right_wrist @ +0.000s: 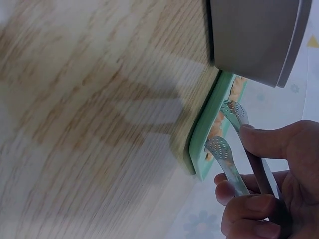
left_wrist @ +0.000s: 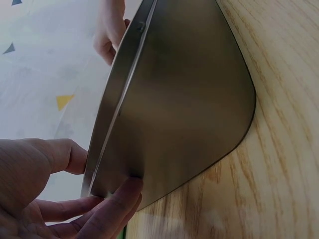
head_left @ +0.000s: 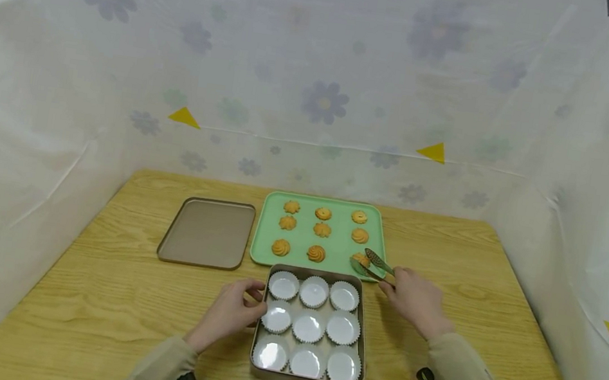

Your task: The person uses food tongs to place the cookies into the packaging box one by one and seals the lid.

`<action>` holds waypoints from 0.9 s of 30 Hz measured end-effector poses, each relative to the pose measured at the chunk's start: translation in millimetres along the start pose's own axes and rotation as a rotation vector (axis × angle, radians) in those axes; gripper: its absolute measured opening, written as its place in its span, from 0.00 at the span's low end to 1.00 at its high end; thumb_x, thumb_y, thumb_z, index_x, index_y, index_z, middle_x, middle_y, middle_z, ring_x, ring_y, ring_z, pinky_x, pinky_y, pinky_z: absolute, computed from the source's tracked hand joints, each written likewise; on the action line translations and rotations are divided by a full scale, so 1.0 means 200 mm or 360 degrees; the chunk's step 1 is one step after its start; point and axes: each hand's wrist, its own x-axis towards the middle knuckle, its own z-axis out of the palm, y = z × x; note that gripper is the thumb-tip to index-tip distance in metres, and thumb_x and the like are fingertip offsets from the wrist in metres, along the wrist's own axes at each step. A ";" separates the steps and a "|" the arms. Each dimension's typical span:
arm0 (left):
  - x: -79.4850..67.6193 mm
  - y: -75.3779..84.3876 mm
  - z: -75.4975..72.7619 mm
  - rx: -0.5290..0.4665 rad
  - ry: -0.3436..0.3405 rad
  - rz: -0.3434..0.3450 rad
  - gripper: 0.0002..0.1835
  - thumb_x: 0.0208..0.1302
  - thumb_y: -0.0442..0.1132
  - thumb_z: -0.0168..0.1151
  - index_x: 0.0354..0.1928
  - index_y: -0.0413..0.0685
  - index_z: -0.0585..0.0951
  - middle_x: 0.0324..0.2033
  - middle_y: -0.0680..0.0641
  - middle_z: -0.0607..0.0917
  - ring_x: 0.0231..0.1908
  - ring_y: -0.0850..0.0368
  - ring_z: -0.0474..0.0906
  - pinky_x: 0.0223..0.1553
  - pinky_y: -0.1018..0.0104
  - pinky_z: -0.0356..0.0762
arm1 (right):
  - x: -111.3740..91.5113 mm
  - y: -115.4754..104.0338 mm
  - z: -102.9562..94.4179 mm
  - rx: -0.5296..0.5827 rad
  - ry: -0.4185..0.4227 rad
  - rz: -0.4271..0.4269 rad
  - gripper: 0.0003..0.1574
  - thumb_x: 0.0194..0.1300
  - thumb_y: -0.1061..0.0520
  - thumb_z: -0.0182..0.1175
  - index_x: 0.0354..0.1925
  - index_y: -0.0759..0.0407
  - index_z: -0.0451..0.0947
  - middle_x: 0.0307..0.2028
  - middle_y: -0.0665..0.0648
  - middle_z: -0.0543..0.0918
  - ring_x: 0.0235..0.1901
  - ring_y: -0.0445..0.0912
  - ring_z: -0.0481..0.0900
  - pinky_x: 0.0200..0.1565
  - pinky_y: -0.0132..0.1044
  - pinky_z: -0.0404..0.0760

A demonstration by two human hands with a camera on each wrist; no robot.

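My right hand (head_left: 416,300) holds a pair of perforated metal tongs (right_wrist: 233,167), gripped between thumb and fingers. The spread tips of the tongs stand on either side of a piped cookie (head_left: 361,259) at the front right corner of the green tray (head_left: 299,261). My left hand (head_left: 234,310) grips the left wall of a deep rectangular baking tin (left_wrist: 184,94), with the thumb at the rim and fingertips against the outer side. Inside the tin, white fluted paper cups (head_left: 309,326) sit in three rows of three, with no cookies in them.
Several other cookies (head_left: 316,253) lie in rows on the green tray, just behind the tin. Left of it is a shallow brown tray (head_left: 207,235) with nothing on it. All stand on a wooden table (head_left: 109,292), with patterned white sheeting (head_left: 308,164) behind and at both sides.
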 end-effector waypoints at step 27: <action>-0.01 0.00 0.00 0.0017 -0.0008 -0.0007 0.24 0.56 0.33 0.65 0.56 0.31 0.79 0.40 0.38 0.86 0.35 0.51 0.86 0.32 0.70 0.87 | -0.02 0.01 0.01 -0.0006 0.0226 -0.0084 0.18 0.69 0.47 0.62 0.31 0.60 0.74 0.24 0.56 0.76 0.19 0.49 0.70 0.16 0.40 0.68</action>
